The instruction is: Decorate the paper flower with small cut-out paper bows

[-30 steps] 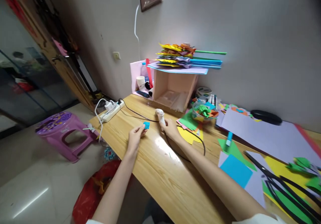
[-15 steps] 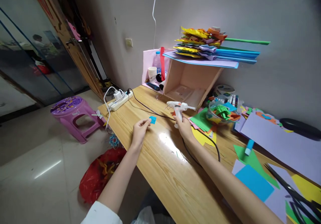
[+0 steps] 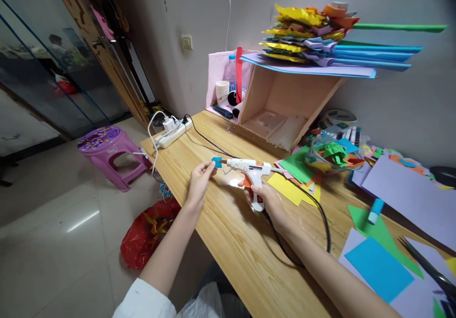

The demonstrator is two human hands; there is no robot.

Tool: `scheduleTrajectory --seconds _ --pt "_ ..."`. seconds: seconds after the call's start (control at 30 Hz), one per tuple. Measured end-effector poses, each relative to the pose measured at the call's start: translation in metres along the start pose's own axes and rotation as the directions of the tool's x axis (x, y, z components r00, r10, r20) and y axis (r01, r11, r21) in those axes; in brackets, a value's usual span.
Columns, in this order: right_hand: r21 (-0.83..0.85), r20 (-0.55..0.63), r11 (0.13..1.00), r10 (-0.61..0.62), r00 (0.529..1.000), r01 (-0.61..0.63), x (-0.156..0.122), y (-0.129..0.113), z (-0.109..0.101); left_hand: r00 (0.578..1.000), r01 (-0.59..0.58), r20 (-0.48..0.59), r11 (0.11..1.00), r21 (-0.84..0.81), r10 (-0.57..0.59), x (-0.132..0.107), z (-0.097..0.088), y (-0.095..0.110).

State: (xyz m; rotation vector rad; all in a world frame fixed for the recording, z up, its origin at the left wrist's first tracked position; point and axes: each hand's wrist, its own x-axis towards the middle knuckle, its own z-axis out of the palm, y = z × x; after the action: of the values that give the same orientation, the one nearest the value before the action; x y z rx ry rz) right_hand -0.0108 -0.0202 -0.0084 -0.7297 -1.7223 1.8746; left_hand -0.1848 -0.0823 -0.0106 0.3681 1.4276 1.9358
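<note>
A: Gripping the white glue gun by its handle, the right hand is closed around it over the wooden table, index finger near the orange trigger. The left hand pinches a small blue paper piece between thumb and fingertips, held just above the tabletop. The nozzle points left and sits right at the edge of that paper.

B: What's the risk from here?

A: I'd judge 2 things. The nozzle is very close to the left fingertips, so hot glue or the tip itself could catch the skin if the paper shifts. And the black cord loops over the table beside the right forearm; a tug on it could drag the gun off aim or sweep the coloured sheets lying just past the hand.

B: And beyond the hands?

A: A power strip lies at the table's far left corner, with a purple stool and a red bag on the floor below. Against the wall stands an open wooden box topped with a stack of folded coloured papers. Paper cups sit to its left. A blue glue stick rests on a green sheet to the right.

B: What's changed from 0.5 s ago?

A: The gun stood upright on the table then, nozzle away from the paper, with the right hand only at its base. Now it is lifted, swung level and brought to the blue piece; the left hand has barely moved.
</note>
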Motion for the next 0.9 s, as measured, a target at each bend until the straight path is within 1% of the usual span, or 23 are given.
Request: scheduleTrajectory --seconds 0.3,0.43,0.53,0.67,0.77,0.9 --pt "0.025 -0.014 1.0 -0.014 1.0 0.014 0.0004 -0.0009 0.0002 0.993 0.097 0.078 0.991 -0.094 -0.089 -0.0035 -0.0004 0.0021" --pt "0.019 -0.02 1.0 -0.018 1.0 0.019 0.0 -0.0019 0.0011 0.981 0.173 0.117 0.972 -0.157 -0.155 -0.0016 -0.0018 0.0002" --pt "-0.006 -0.029 1.0 -0.003 1.0 0.002 -0.001 -0.0031 0.0018 0.956 0.277 0.163 0.937 -0.214 -0.245 -0.0015 -0.0004 0.0019" --pt "0.012 -0.023 1.0 0.023 0.999 -0.022 -0.0027 -0.0037 0.0027 0.905 0.415 0.229 0.864 -0.284 -0.359 -0.0037 0.0026 0.0061" --pt "0.017 -0.005 1.0 0.009 1.0 -0.009 -0.0039 -0.0026 0.0029 0.878 0.473 0.259 0.816 -0.333 -0.403 -0.0053 0.0034 0.0077" --pt "0.01 0.017 1.0 0.01 1.0 -0.011 -0.0048 0.0006 0.0022 0.857 0.512 0.281 0.777 -0.367 -0.432 -0.006 0.003 0.0075"
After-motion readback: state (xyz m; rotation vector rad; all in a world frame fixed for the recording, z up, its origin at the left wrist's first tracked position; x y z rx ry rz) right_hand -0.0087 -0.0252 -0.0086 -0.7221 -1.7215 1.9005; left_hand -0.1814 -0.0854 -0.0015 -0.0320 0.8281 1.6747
